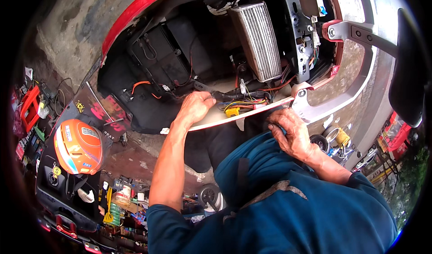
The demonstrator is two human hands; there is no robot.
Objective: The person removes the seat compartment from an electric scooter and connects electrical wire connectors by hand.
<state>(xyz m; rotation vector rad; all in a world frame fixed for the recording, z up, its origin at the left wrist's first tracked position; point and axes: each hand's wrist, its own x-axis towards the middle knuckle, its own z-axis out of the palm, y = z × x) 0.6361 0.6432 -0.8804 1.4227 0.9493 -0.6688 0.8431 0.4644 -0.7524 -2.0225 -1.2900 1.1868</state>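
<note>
An opened scooter body fills the top, holding a ribbed silver metal block (255, 40), a black box (155, 58), a dark cable bundle (238, 95) and coloured wires with a yellow connector (231, 112). My left hand (195, 108) is closed at the pale inner panel's edge, beside the bundle; what its fingers grip is hidden. My right hand (290, 135) is lower right, below a silver grab rail (339, 110), fingers bent but apart, nothing visible in them, close to my blue shirt.
An orange helmet (77, 144) rests on a dark scooter at left. Tools and containers (121, 198) crowd the ground below, and wheels and parts (335, 141) lie at right. A red panel (130, 15) arches across the upper left; a black padded part (402, 78) juts in at far right.
</note>
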